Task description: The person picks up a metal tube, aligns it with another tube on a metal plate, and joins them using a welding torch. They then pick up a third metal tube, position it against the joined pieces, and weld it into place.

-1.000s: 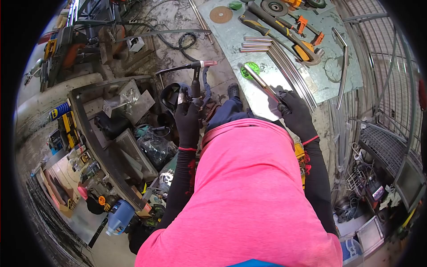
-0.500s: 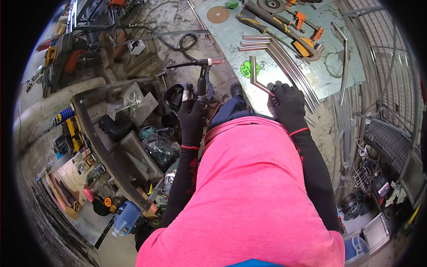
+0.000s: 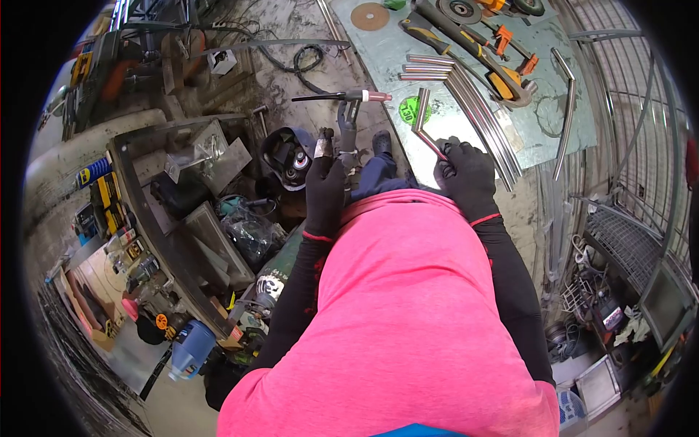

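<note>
My left hand (image 3: 325, 191), in a black glove with a red cuff, is closed around the lower handle of a TIG welding torch (image 3: 349, 125). The torch's pink cup points right, its black back cap left. A silvery band wraps one raised finger. My right hand (image 3: 466, 171), gloved alike, grips the near end of a bent metal tube (image 3: 423, 109). That tube lies over the edge of the metal-topped table (image 3: 535, 124), beside a round green sticker (image 3: 413, 111). Several similar bent tubes (image 3: 477, 109) lie in a row to its right.
A hammer (image 3: 502, 73), orange clamps (image 3: 502, 40) and a grinding disc (image 3: 370, 16) lie on the table. Another bent tube (image 3: 565, 116) is near its right edge. At left stand a dark helmet (image 3: 273, 156), a framed bin (image 3: 164, 247) and a green gas cylinder (image 3: 280, 266).
My left hand and the torch have shifted right, with the torch cup nearer the bent tube. My right hand still holds the tube. The view has shifted slightly.
</note>
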`<state>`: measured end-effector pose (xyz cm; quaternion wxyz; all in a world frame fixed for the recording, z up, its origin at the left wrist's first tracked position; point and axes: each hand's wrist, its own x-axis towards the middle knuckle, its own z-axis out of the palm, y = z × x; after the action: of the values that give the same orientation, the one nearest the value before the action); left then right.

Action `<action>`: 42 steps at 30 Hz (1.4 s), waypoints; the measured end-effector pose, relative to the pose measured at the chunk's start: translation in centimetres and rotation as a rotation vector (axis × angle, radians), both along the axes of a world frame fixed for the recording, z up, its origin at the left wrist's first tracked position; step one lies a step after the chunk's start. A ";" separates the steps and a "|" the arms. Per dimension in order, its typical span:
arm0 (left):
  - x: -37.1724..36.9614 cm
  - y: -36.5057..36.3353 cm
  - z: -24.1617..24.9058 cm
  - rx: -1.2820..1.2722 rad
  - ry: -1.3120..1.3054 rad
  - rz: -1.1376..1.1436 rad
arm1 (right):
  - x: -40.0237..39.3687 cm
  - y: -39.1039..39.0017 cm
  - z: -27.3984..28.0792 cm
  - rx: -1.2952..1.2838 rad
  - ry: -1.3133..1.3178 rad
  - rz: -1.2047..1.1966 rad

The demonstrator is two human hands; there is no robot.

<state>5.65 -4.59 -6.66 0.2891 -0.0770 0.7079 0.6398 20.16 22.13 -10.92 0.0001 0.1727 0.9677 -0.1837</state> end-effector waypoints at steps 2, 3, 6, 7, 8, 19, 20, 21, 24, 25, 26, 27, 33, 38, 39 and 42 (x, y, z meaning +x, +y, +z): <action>0.3 -0.1 0.1 0.017 -0.002 0.013 | -0.2 -0.1 0.4 -0.021 0.027 0.036; 0.4 -0.2 0.0 0.034 0.002 0.020 | -0.4 -0.2 0.4 -0.019 0.025 0.043; 0.2 -0.9 -1.4 -0.015 0.003 -0.011 | -1.0 -0.4 0.5 -0.004 0.036 0.069; 0.5 -0.8 -1.1 -0.012 0.001 -0.001 | -1.3 -0.6 0.6 -0.015 0.050 0.062; 0.8 -0.7 -0.7 -0.010 0.018 0.009 | -1.6 -0.8 0.7 -0.026 0.065 0.057; 4.9 -0.3 0.0 0.186 -0.177 0.277 | -4.4 -0.9 -0.1 0.022 0.020 0.136; 5.5 -0.1 0.0 0.202 -0.189 0.277 | -4.7 -0.8 -0.5 0.030 0.001 0.144; 6.2 0.1 0.0 0.217 -0.203 0.278 | -5.1 -0.8 0.0 0.004 0.000 0.143; 8.1 1.3 0.5 0.221 -0.246 0.386 | -5.1 -0.8 0.9 -0.066 0.047 0.159; 8.8 1.5 0.2 0.231 -0.243 0.425 | -5.1 -0.4 1.3 -0.108 0.012 0.171; 9.5 1.6 0.0 0.236 -0.250 0.449 | -5.0 -0.4 1.6 -0.105 0.002 0.195; 10.1 1.7 -0.3 0.241 -0.260 0.456 | -4.8 -0.4 1.8 -0.057 0.119 0.181; 12.8 2.9 0.3 0.300 -0.295 0.571 | -5.2 -1.6 5.9 -0.752 -0.014 0.442; 13.3 4.0 -0.8 0.296 -0.372 0.571 | -6.2 -3.3 1.6 -1.057 -0.441 0.262; 13.1 4.3 -0.7 0.300 -0.377 0.577 | -6.7 -3.5 1.1 -0.941 -0.430 0.295; 13.2 5.8 -1.0 0.259 -0.420 0.604 | -7.5 -4.1 0.5 -0.980 -0.418 0.227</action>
<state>18.82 1.20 -7.64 0.2339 -0.3740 0.4920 0.7506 12.63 18.07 -10.37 0.2928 0.0797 0.7606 -0.5739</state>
